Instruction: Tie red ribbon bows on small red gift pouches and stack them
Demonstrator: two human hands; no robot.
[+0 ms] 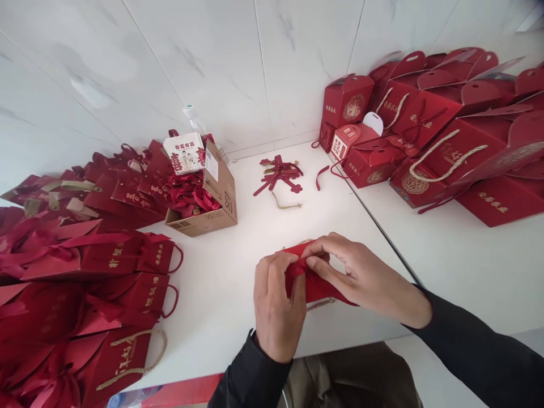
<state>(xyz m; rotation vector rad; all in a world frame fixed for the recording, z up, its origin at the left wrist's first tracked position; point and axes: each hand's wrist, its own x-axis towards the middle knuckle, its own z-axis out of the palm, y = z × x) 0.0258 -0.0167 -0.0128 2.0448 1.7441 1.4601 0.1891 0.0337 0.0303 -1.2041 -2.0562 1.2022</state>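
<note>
In front of me on the white table [204,306] lies a small red gift box [318,289] with twisted cord handles along two sides. Across its top runs a red ribbon [300,266], gathered at the middle. My left hand [276,297] is closed, its thumb and fingers pinching the ribbon from the left. From the right, my right hand [355,269] pinches the same gathered spot between thumb and fingertips. Both hands meet over the box and cover much of it, so the exact form of the ribbon there is hidden.
A cardboard carton [223,195] of red ribbons and printed cards [185,153] stands at the back left. Ribboned red boxes [123,255] crowd the left side. More red boxes [429,119] are stacked at the right, past a table seam. Loose straps [280,173] lie behind the hands.
</note>
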